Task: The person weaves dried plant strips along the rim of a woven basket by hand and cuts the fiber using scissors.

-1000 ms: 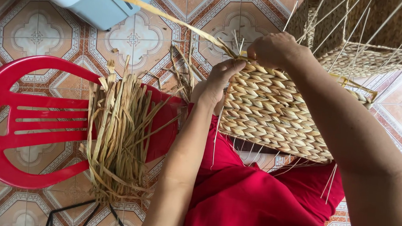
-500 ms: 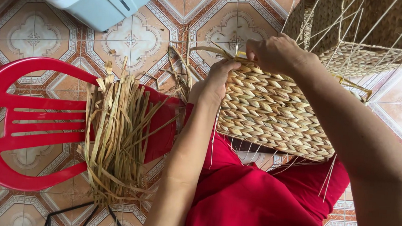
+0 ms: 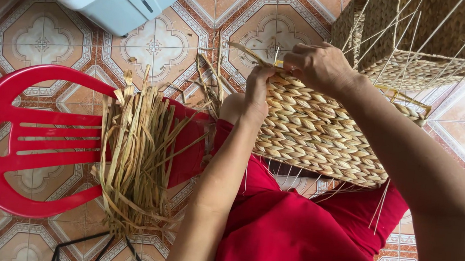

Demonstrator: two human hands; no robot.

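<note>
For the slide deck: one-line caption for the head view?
Both hands, left hand and right hand, work a strand into a tan woven basket beside a red plastic chair piled with dried straw.

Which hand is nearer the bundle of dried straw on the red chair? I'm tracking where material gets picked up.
Left. The left hand works the basket's near edge, beside the straw bundle; the right hand is farther off.

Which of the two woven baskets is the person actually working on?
The basket on the lap: both hands, left and right, grip its rim. The other basket stands untouched on the floor.
</note>
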